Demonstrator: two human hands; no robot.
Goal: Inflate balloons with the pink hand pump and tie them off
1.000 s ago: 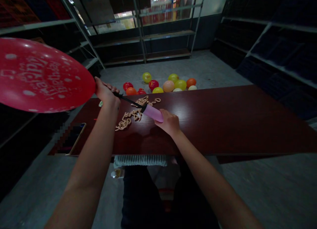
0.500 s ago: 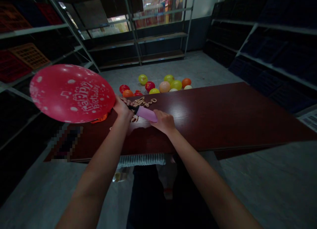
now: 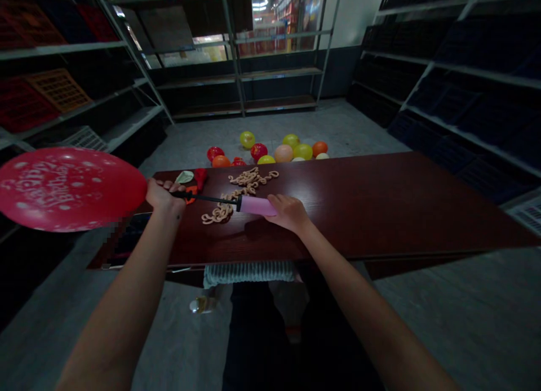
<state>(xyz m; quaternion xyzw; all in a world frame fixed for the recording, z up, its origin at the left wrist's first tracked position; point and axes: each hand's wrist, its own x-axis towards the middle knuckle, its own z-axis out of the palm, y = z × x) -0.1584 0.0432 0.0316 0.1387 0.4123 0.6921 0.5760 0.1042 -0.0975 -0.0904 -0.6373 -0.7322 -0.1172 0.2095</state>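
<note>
An inflated red balloon with white birthday lettering juts out to the left. My left hand is closed around its neck, at the black end of a hand pump. My right hand grips the pump's pink barrel. A length of black rod shows between the barrel and my left hand, so the pump is drawn out. Behind it on the table lies a heap of beige twisted balloons. Limp red, orange and pale green balloons lie near my left hand. The balloon's neck is hidden by my fingers.
The dark red table spans the view before me. Several inflated balloons lie on the floor beyond its far edge. Shelves with crates stand left, right and behind. A small bottle is on the floor below.
My left hand has moved left with the red balloon, away from my right hand. More black rod shows out of the pink barrel. My right hand has shifted slightly right.
</note>
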